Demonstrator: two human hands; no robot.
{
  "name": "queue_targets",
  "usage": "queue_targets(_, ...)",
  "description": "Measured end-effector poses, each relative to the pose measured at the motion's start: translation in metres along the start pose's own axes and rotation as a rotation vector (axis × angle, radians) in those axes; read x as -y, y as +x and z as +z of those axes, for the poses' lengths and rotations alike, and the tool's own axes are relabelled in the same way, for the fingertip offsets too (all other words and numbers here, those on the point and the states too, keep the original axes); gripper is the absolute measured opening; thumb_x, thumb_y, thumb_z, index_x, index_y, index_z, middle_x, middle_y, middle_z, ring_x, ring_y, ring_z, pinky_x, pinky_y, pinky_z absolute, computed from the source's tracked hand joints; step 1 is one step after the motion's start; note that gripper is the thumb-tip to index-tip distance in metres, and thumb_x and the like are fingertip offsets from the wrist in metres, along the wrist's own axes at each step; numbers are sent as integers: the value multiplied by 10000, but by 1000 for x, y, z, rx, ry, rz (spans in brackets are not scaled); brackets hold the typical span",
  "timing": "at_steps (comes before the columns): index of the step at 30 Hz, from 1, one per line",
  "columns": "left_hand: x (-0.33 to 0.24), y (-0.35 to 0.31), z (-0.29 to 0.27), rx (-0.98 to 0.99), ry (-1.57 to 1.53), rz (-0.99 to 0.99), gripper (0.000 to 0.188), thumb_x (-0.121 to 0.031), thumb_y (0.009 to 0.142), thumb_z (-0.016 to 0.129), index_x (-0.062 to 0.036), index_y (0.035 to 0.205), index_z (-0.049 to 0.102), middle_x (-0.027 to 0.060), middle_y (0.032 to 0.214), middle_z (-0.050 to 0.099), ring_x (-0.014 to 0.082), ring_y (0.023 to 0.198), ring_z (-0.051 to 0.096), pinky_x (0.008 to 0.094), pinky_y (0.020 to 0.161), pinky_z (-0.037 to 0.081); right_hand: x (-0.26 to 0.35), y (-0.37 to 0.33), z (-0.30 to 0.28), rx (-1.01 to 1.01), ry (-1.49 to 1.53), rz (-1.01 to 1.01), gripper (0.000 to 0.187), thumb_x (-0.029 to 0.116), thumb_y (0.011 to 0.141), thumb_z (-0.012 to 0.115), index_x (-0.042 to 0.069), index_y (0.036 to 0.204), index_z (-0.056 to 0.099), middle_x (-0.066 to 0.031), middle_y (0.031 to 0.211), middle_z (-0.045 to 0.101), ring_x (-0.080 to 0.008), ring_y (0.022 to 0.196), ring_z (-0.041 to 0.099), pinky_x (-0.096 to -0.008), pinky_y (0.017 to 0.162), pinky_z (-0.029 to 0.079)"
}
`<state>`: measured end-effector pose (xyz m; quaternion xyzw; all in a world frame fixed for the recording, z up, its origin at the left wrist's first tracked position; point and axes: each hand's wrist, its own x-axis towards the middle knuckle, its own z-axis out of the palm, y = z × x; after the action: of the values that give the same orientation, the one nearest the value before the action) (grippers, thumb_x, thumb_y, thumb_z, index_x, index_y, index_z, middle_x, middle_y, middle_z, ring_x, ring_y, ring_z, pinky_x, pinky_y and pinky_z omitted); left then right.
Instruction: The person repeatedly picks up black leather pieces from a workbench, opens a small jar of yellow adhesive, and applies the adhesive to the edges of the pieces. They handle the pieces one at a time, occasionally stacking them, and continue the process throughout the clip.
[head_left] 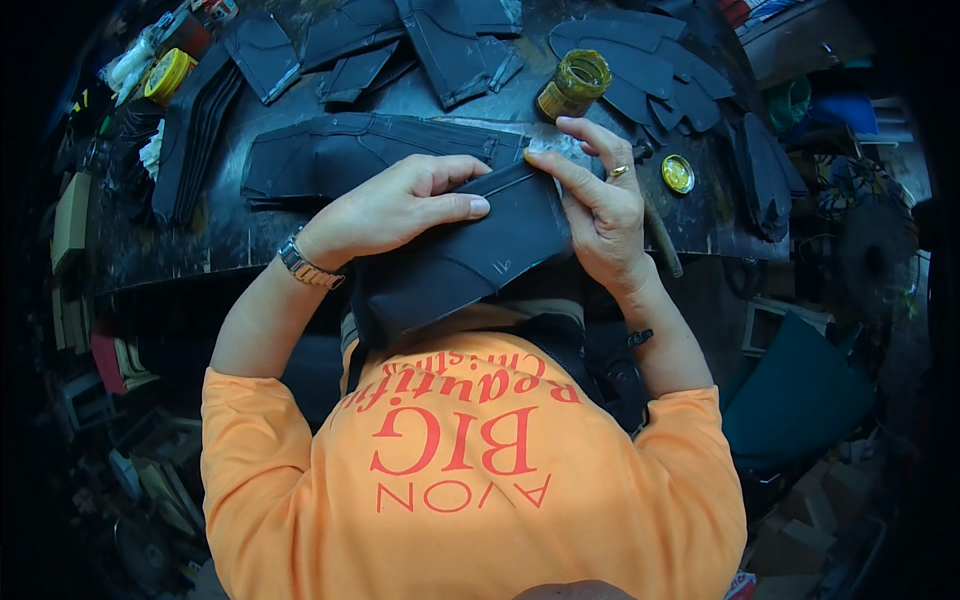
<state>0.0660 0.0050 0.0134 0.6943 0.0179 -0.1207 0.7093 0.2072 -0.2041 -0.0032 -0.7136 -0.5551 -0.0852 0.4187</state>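
Note:
A black leather piece point(470, 255) with a chalk mark hangs over the table's near edge, in front of my body. My left hand point(410, 205) is closed on its folded upper edge, the thumb lying on top. At the right end of that edge, my right hand point(600, 205) holds the corner. Its index fingertip presses on the corner, while another finger is raised; the thumb is mostly hidden. Just beyond lies another black stitched piece point(310, 155), flat on the table. An open jar point(575, 85) with yellowish-brown smears stands past my right hand.
Right of my hand lie a round yellow lid point(678, 174) and a tool with a wooden handle point(660, 240). Stacked black pieces point(195, 140) stand at the left, near a yellow round tub point(170, 76). More cut black pieces point(645, 65) cover the far side of the dark table point(180, 255).

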Motion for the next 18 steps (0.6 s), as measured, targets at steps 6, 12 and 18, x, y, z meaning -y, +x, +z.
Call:
queue_targets(6,1,-3,-7,-9,-63,5,321,-199,1010,614,8,1256,597,-1,1029,676,29,900,600,198,814,509,-1,1,-1,-17,-52,-122,450,-95,732,695,161,1094,774,-88,1260,616,-297,1192,538,-414,1028,440)
queue_targets(12,1,-8,-16,-34,-133,-13,319,-201,1009,612,6,1252,600,-9,1042,668,30,899,605,192,824,506,3,-3,-8,-7,-28,-186,434,-81,712,716,171,1059,784,-69,1246,625,-287,1169,549,-397,977,475)
queue_targets(18,1,-11,-26,-66,-217,-15,335,-196,999,620,16,1256,588,1,1065,671,38,932,619,190,851,505,4,-10,-8,-16,9,-252,396,-71,711,733,166,1023,793,-58,1247,621,-272,1171,548,-377,966,482)
